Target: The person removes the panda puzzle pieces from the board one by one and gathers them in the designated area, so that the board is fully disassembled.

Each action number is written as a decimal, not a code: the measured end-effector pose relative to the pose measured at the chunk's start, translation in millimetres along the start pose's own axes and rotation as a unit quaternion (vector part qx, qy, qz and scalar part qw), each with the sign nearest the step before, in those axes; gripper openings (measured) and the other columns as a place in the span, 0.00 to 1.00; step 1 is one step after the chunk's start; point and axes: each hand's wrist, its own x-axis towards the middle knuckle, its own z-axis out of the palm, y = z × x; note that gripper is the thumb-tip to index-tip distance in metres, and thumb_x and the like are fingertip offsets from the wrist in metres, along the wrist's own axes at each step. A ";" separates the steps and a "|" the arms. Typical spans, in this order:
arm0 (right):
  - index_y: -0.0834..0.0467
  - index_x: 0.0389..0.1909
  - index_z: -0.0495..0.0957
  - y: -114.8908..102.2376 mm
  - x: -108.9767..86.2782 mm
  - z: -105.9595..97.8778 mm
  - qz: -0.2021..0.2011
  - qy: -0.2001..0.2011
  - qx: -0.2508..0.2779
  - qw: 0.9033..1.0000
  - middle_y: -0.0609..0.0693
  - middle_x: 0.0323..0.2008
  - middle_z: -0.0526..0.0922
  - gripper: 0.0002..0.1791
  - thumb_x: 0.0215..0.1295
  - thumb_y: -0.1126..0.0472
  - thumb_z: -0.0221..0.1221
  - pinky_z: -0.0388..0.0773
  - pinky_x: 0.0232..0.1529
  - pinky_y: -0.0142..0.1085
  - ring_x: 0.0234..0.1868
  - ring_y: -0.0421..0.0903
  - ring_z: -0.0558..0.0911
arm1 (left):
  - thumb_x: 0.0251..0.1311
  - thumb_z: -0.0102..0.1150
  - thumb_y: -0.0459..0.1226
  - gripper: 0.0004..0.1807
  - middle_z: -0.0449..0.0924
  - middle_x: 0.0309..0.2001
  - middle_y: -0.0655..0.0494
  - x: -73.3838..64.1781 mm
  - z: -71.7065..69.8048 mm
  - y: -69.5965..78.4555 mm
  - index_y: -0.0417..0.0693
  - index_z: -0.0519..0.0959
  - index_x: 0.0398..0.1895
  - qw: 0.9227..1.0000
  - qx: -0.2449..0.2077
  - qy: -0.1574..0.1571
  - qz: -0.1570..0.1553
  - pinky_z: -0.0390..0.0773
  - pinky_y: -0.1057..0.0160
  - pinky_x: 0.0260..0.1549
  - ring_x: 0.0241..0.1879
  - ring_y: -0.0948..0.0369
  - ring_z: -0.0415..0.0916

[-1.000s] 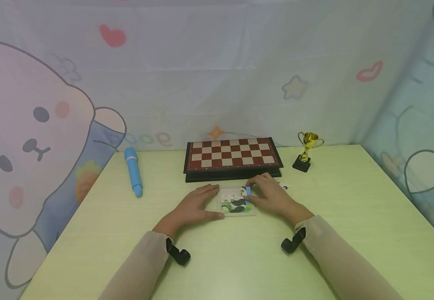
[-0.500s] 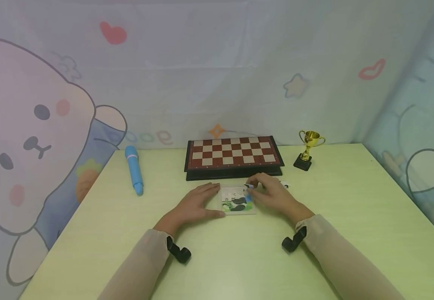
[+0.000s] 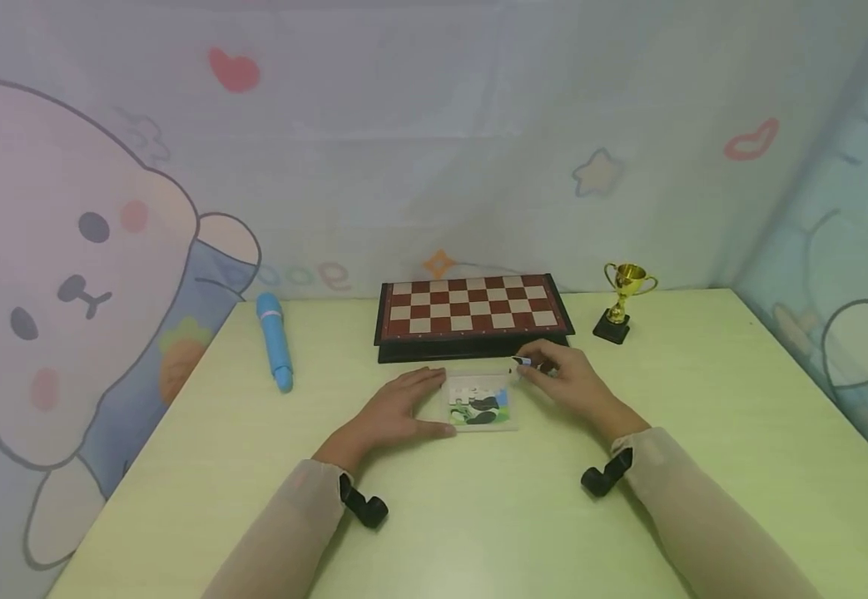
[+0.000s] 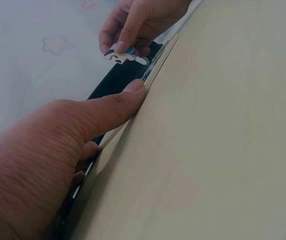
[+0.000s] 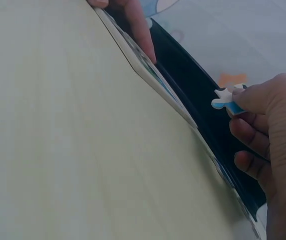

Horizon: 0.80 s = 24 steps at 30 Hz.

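A small white puzzle tray (image 3: 483,428) with a partly filled panda picture lies flat on the table before the chessboard. My left hand (image 3: 389,413) holds the tray at its left side, thumb on the near corner and fingers at the far corner. In the right wrist view, the tray (image 5: 148,75) appears edge-on. My right hand (image 3: 570,381) pinches a blue, white and black puzzle piece (image 5: 226,102) between thumb and fingers, raised off the table beyond the tray's far right corner. The same puzzle piece (image 4: 118,55) shows in the left wrist view.
A folded red and white chessboard (image 3: 474,308) lies just behind the tray. A gold trophy cup (image 3: 621,299) stands at the back right. Towards the left lies a blue toy microphone (image 3: 275,341). A printed cloth (image 3: 404,150) hangs behind the table (image 3: 463,516).
My right hand has lifted the puzzle piece out of the tray's upper right part and moved it away to the right. My left hand stays on the tray.
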 end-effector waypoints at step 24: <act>0.53 0.47 0.84 50.7 -39.6 -76.9 0.134 0.022 -0.043 0.990 0.51 0.40 0.86 0.10 0.71 0.54 0.62 0.73 0.35 0.32 0.35 0.45 0.78 | 0.55 0.58 0.71 0.53 0.54 0.79 0.60 0.6 1.4 1.8 0.57 0.58 0.79 1.000 0.014 0.000 0.000 0.51 0.48 0.74 0.78 0.56 0.49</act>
